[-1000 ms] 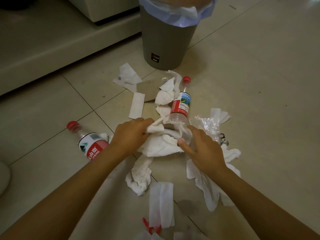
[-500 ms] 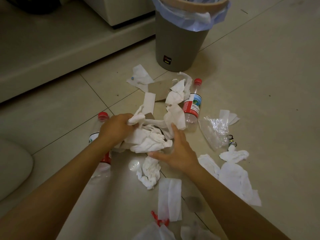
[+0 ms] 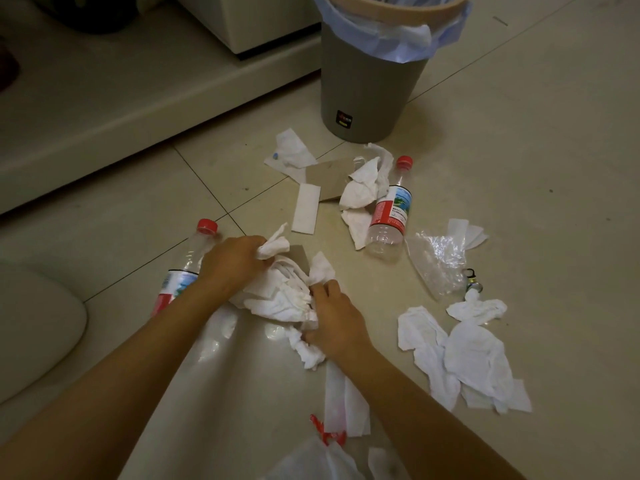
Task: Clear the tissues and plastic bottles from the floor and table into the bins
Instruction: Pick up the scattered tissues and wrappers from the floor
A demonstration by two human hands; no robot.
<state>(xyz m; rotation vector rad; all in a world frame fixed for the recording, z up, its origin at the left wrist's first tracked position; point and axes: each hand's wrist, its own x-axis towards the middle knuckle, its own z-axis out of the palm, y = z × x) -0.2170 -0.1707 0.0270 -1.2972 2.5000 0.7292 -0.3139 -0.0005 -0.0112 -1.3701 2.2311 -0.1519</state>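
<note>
My left hand (image 3: 232,263) and my right hand (image 3: 334,322) grip a bunched pile of white tissues (image 3: 280,296) on the tiled floor between them. Under my left forearm lies a clear plastic bottle (image 3: 187,263) with a red cap. A second red-capped bottle (image 3: 389,211) lies further off beside crumpled tissues (image 3: 360,190). More tissues (image 3: 464,358) are spread at the right, and a folded one (image 3: 341,400) lies under my right forearm. The grey bin (image 3: 367,84) with a blue liner stands at the back.
A piece of brown cardboard (image 3: 327,176), a flat tissue strip (image 3: 305,207) and a clear plastic wrapper (image 3: 436,263) lie on the floor. A white bag with a red tie (image 3: 325,455) sits at the bottom edge. A raised step (image 3: 138,98) runs along the left.
Both hands have drawn the tissue pile closer together and toward me. My right hand has closed on the pile's near side, over the small crumpled tissue.
</note>
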